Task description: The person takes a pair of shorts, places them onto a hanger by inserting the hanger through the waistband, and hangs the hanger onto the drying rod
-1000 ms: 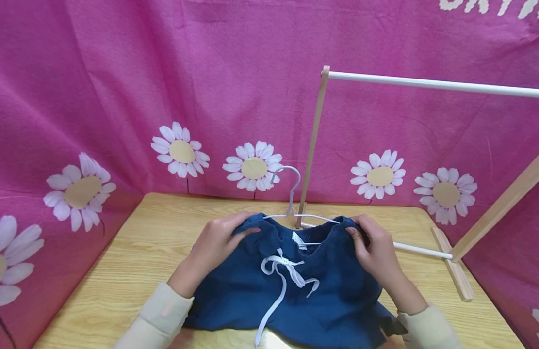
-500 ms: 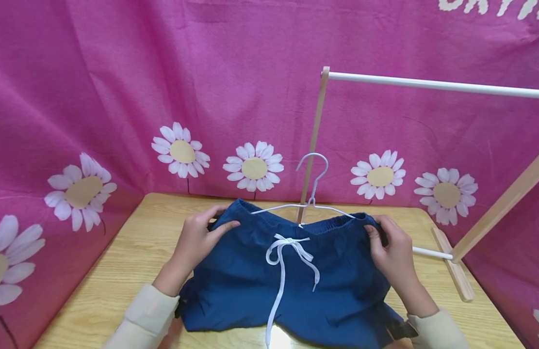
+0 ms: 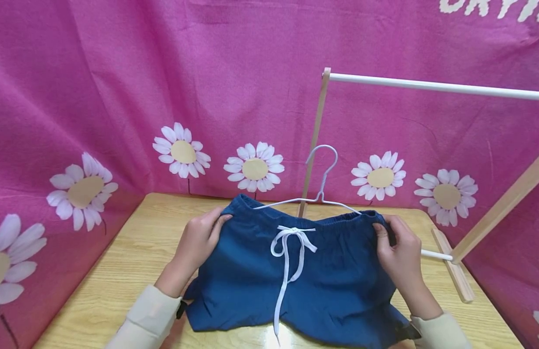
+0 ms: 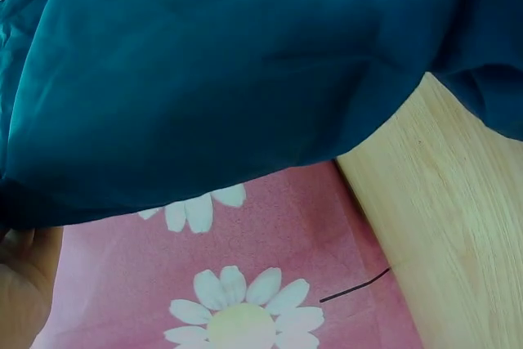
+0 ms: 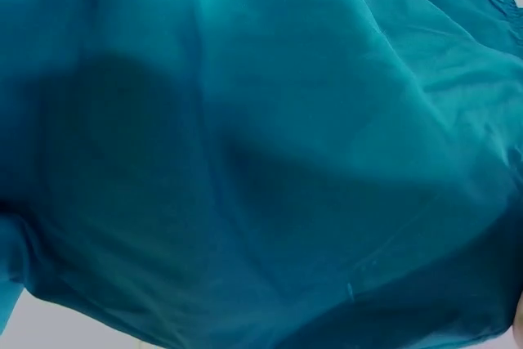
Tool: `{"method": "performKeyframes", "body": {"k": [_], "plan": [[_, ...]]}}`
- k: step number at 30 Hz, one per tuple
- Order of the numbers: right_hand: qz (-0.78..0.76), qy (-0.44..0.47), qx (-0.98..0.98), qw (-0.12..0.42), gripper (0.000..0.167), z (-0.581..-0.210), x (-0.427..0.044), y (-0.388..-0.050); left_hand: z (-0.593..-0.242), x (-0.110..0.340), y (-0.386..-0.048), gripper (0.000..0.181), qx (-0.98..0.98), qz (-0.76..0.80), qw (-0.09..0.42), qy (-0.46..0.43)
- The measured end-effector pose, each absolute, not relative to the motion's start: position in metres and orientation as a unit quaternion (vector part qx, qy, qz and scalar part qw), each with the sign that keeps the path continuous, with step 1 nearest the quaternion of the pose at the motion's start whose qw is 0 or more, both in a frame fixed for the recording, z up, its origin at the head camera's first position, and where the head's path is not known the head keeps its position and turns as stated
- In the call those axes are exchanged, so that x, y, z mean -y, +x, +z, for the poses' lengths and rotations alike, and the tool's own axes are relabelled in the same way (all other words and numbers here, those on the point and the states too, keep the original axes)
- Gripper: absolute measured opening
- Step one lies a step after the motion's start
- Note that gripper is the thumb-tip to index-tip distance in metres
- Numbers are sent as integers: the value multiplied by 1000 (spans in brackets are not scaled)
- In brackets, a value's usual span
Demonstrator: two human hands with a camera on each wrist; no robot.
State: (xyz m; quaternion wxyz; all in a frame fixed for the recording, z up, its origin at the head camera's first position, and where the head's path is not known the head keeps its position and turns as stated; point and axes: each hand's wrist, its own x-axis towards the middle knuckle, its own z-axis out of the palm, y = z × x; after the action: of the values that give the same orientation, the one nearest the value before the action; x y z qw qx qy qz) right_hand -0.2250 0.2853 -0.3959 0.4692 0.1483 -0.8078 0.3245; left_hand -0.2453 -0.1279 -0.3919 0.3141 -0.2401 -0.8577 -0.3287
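Note:
Navy shorts (image 3: pixel 252 271) with a white drawstring bow (image 3: pixel 291 235) are stretched wide in the head view. My left hand (image 3: pixel 195 247) pinches one end of the waistband, and my right hand (image 3: pixel 400 252) grips the other. A pale wire hanger (image 3: pixel 323 186) rises from the waist opening, hook upward; its lower part is hidden inside the shorts. Blue fabric (image 4: pixel 204 79) fills much of the left wrist view, with part of the left hand (image 4: pixel 26 292) at the lower left. Fabric (image 5: pixel 270 145) covers nearly all the right wrist view.
A rack with a white top bar (image 3: pixel 435 86), wooden posts and a foot (image 3: pixel 454 266) stands at the right, behind the shorts. Its near post leans in from the right edge. Pink cloth (image 3: pixel 234 63) with daisies surrounds the wooden table (image 3: pixel 134 252).
Both hands have moved apart, spreading the waistband wider and flatter. The hanger has shifted right and up along with the shorts, its hook now in front of the rack's far post.

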Motion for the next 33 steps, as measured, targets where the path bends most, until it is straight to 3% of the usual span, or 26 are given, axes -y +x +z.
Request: {"method": "performKeyframes", "body": {"k": [7, 11, 17, 23, 26, 33], "plan": [[320, 138, 806, 478, 14, -396, -285, -223, -393, 128, -248, 48, 856, -367, 295, -212], [322, 134, 804, 481, 14, -397, -287, -223, -394, 129, -251, 40, 852, -364, 316, -205], [336, 138, 800, 477, 16, -400, -286, -224, -394, 127, -252, 40, 860, -360, 303, -199], [319, 139, 806, 479, 16, -397, -290, -223, -394, 130, -254, 18, 857, -330, 314, -239], [321, 133, 810, 473, 15, -395, -296, -222, -395, 137, -257, 14, 850, -347, 278, -282], [345, 136, 806, 461, 15, -396, -303, -221, -394, 145, -258, 11, 801, -474, 130, -341]]}}
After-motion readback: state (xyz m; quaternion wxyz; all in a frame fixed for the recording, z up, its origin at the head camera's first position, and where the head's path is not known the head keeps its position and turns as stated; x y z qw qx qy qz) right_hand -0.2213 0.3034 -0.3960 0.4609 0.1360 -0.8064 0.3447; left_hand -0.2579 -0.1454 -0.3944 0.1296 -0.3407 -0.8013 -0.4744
